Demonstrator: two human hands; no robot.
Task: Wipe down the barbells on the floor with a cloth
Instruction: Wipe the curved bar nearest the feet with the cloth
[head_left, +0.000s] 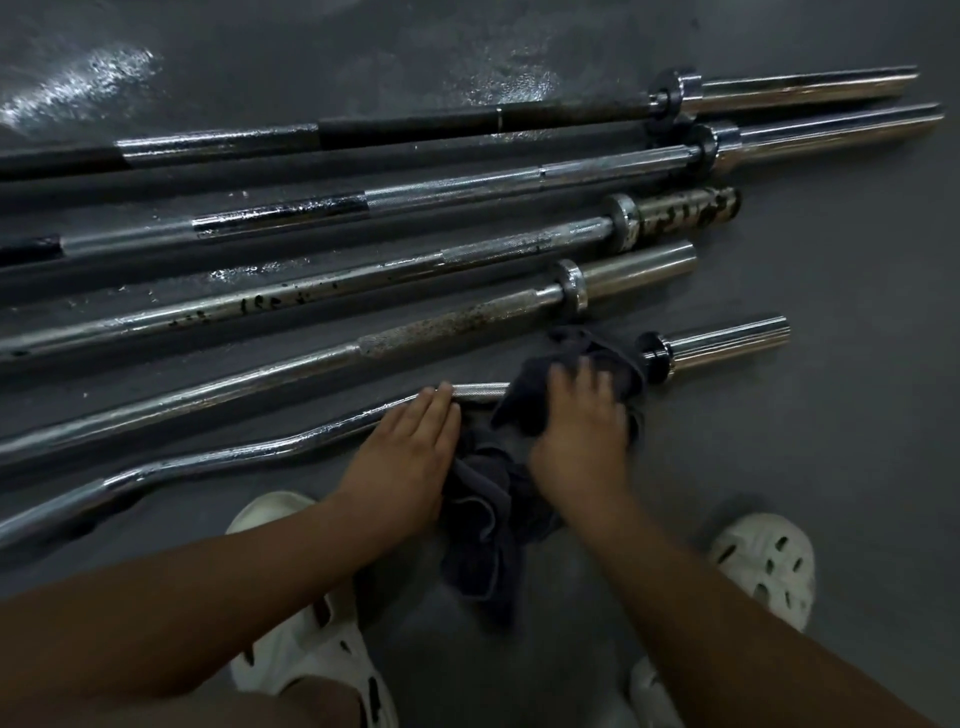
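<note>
Steadying the curl bar (208, 462), likely against rolling, the left hand (405, 457) lay flat at 9 o'clock of the right hand (576, 436), whose spread fingers (587, 371) pressed the cloth (483, 514) onto it.

4 straight barbells (311, 297) and, nearest, 1 cambered curl bar (260, 449) lie side by side on the floor (831, 415), sleeves to the right, chrome, some rust-spotted. a dark grey cloth (483, 519), crumpled, drapes over the curl bar's shaft beside its collar, trailing onto the floor.
</note>
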